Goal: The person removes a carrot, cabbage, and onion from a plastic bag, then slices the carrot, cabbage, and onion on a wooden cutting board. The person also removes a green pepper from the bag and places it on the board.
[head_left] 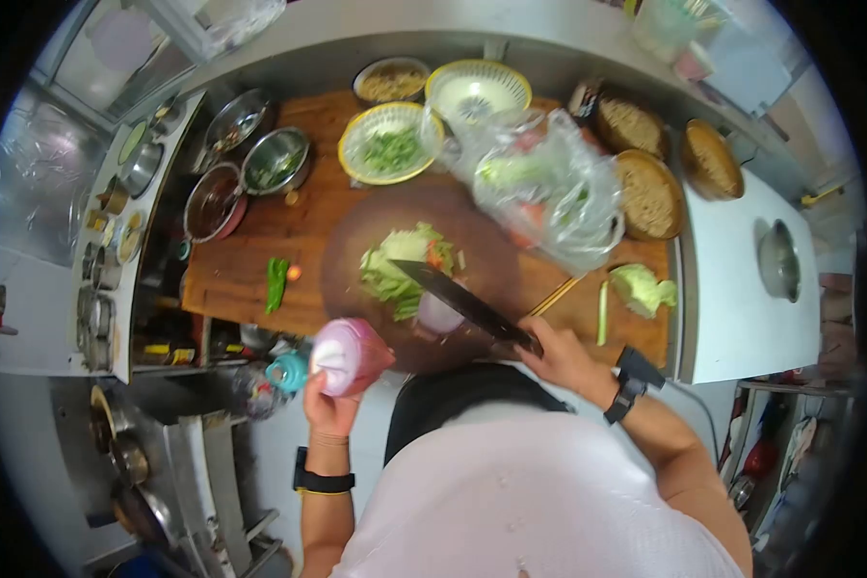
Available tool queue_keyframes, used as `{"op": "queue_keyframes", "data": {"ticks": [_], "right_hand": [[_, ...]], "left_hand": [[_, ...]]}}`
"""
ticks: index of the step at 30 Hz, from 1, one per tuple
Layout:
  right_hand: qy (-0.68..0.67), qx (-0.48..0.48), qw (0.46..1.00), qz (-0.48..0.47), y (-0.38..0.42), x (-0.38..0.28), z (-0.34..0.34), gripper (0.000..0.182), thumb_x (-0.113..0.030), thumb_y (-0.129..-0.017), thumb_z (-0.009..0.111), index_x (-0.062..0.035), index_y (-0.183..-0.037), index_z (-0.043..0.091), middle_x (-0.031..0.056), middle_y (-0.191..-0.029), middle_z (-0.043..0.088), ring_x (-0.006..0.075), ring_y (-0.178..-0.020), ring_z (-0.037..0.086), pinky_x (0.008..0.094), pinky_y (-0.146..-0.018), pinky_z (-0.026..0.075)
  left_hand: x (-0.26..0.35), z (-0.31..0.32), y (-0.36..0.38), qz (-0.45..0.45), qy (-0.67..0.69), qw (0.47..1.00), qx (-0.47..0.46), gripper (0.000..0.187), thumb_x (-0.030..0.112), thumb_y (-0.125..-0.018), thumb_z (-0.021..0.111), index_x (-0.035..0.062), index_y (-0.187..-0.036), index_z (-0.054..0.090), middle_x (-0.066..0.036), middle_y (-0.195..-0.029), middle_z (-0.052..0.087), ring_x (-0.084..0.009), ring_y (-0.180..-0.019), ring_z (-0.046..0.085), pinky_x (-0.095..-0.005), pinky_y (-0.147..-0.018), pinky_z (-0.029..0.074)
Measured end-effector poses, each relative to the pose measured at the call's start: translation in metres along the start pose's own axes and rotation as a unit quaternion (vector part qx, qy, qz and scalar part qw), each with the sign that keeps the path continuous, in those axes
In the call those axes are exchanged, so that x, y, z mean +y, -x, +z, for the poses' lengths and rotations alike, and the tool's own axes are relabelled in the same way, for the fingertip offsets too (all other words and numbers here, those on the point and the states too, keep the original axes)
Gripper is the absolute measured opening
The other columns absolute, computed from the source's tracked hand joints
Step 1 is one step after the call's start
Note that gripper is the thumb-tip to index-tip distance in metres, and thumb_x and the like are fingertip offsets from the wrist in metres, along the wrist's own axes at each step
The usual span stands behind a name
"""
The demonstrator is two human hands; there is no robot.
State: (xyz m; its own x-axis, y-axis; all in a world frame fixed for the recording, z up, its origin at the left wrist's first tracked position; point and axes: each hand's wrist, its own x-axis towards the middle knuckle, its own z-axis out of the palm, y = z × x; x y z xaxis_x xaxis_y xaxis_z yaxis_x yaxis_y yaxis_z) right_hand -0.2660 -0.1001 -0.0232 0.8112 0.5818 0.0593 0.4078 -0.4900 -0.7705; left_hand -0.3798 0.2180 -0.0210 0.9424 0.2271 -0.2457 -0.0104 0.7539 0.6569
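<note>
The long dark metal knife (pixel 464 305) could nick the left hand (pixel 330 409) if either slips (its tip overlaps chopped pale-green vegetables (pixel 385 273)). Left fingers curl round a purple-and-white onion (pixel 358 354) by the round brown board's (pixel 356 226) near-left edge; the right hand (pixel 561 358) clasps the knife's handle.

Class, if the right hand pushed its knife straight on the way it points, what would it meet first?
Probably the chopped vegetables on the board: the tip of the knife in the right hand overlaps them in this view, though its height above them is unclear.
</note>
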Motion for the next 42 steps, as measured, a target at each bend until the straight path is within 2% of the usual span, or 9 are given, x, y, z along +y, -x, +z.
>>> {"op": "queue_keyframes", "data": {"ticks": [8, 17, 19, 25, 27, 29, 30, 35, 42], "right_hand": [[-0.172, 0.322, 0.915, 0.173, 0.092, 0.025, -0.006, 0.024, -0.003, -0.079, 0.064, -0.0006, -0.096, 0.048, 0.0017, -0.067, 0.055, 0.0031, -0.056, 0.047, 0.0211, -0.049, 0.039], [-0.041, 0.394, 0.896, 0.203, 0.172, 0.023, -0.003, 0.028, -0.006, -0.075, 0.068, -0.0020, -0.095, 0.050, 0.0018, -0.058, 0.052, 0.0066, -0.047, 0.046, 0.0230, -0.045, 0.039], [0.011, 0.399, 0.892, 0.212, 0.185, 0.022, -0.006, 0.028, -0.006, -0.075, 0.068, -0.0019, -0.095, 0.050, 0.0030, -0.057, 0.053, 0.0081, -0.046, 0.048, 0.0241, -0.044, 0.040], [0.012, 0.385, 0.893, 0.232, 0.205, 0.040, -0.012, 0.025, -0.007, -0.075, 0.069, -0.0017, -0.092, 0.051, 0.0053, -0.059, 0.056, 0.0101, -0.047, 0.052, 0.0254, -0.044, 0.041], [-0.017, 0.357, 0.900, 0.249, 0.201, 0.045, -0.015, 0.024, -0.008, -0.076, 0.068, -0.0018, -0.092, 0.051, 0.0066, -0.061, 0.057, 0.0134, -0.048, 0.055, 0.0267, -0.044, 0.041], [-0.013, 0.326, 0.913, 0.246, 0.191, 0.048, -0.021, 0.024, -0.009, -0.078, 0.066, -0.0013, -0.095, 0.051, 0.0072, -0.061, 0.055, 0.0173, -0.048, 0.053, 0.0291, -0.046, 0.042], [0.014, 0.301, 0.927, 0.222, 0.181, 0.044, -0.030, 0.027, -0.009, -0.078, 0.066, -0.0017, -0.099, 0.051, 0.0073, -0.059, 0.053, 0.0185, -0.048, 0.052, 0.0296, -0.046, 0.042], [0.101, 0.202, 0.966, 0.125, 0.139, 0.055, -0.035, 0.037, -0.004, -0.074, 0.063, -0.0039, -0.109, 0.051, 0.0135, -0.079, 0.056, 0.0285, -0.065, 0.058, 0.0371, -0.057, 0.046], [0.169, 0.132, 0.971, 0.102, 0.112, 0.063, -0.004, 0.042, 0.000, -0.073, 0.061, -0.0094, -0.113, 0.054, 0.0142, -0.091, 0.056, 0.0334, -0.078, 0.057, 0.0392, -0.066, 0.046]], "left_hand": [[-0.008, 0.169, -0.173, 0.085, -0.430, 0.890, -0.124, 0.052, 0.012, -0.070, 0.066, -0.0027, -0.117, 0.049, -0.012, -0.107, 0.057, -0.0179, -0.097, 0.055, -0.0288, -0.081, 0.045], [-0.174, 0.216, -0.266, -0.016, -0.415, 0.890, -0.189, 0.048, 0.008, -0.068, 0.065, -0.0053, -0.112, 0.051, -0.017, -0.109, 0.056, -0.0255, -0.099, 0.056, -0.0331, -0.083, 0.045], [-0.204, 0.210, -0.275, 0.209, -0.671, 0.685, -0.194, 0.046, 0.003, -0.066, 0.064, -0.0061, -0.110, 0.052, -0.022, -0.118, 0.050, -0.0331, -0.109, 0.049, -0.0354, -0.092, 0.039], [-0.184, 0.197, -0.246, 0.268, -0.643, 0.688, -0.203, 0.031, 0.004, -0.072, 0.057, -0.0027, -0.103, 0.057, -0.021, -0.112, 0.054, -0.0358, -0.105, 0.051, -0.0375, -0.089, 0.041], [-0.141, 0.168, -0.223, 0.300, -0.634, 0.697, -0.149, 0.023, 0.010, -0.078, 0.058, 0.0046, -0.100, 0.063, -0.011, -0.077, 0.062, -0.0170, -0.067, 0.059, -0.0296, -0.063, 0.047], [-0.094, 0.127, -0.194, 0.285, -0.611, 0.733, -0.085, 0.017, 0.009, -0.079, 0.056, 0.0024, -0.093, 0.063, -0.015, -0.086, 0.063, -0.0262, -0.079, 0.062, -0.0328, -0.072, 0.047], [-0.069, 0.117, -0.166, 0.204, -0.595, 0.777, -0.012, 0.013, 0.009, -0.081, 0.057, 0.0033, -0.091, 0.063, -0.010, -0.084, 0.063, -0.0174, -0.075, 0.061, -0.0281, -0.070, 0.047], [-0.001, -0.073, -0.103, 0.180, -0.641, 0.722, 0.186, 0.019, 0.005, -0.078, 0.059, -0.0018, -0.095, 0.059, -0.011, -0.085, 0.063, -0.0169, -0.076, 0.060, -0.0275, -0.071, 0.048], [0.063, -0.151, -0.094, 0.127, -0.787, 0.530, 0.290, 0.028, 0.009, -0.074, 0.059, -0.0023, -0.100, 0.057, -0.019, -0.097, 0.061, -0.0332, -0.091, 0.058, -0.0380, -0.082, 0.046]]}}
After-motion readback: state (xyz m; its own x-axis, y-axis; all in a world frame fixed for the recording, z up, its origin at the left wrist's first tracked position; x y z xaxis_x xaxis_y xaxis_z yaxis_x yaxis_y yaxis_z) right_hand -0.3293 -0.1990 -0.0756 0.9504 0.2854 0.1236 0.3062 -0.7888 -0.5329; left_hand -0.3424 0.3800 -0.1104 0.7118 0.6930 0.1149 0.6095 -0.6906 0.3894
